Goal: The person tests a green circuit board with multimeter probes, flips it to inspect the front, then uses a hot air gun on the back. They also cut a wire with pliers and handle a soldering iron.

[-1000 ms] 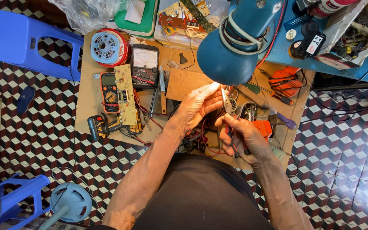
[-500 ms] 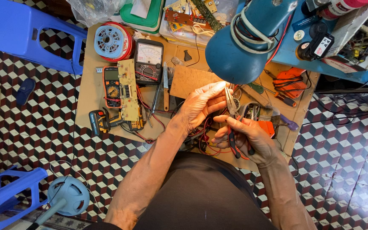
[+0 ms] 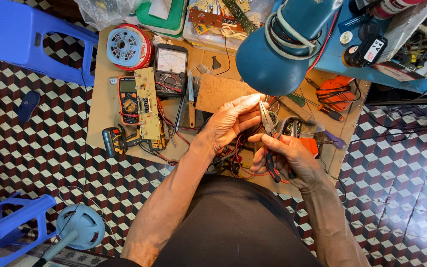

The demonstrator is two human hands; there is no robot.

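Just under the blue desk lamp (image 3: 277, 54), the right hand (image 3: 290, 158) is closed around the dark handles of needle-nose pliers (image 3: 269, 131), whose thin tips point far toward the lamp. The left hand (image 3: 231, 121) sits just beside them, its fingers curled and pinched near the plier tips; what they pinch is too small to tell. Red wires (image 3: 243, 165) loop below both hands. Farther left on the wooden worktop (image 3: 102, 106) lie an orange multimeter (image 3: 127, 99), a tan circuit board (image 3: 148, 104) and a black analog meter (image 3: 170, 69).
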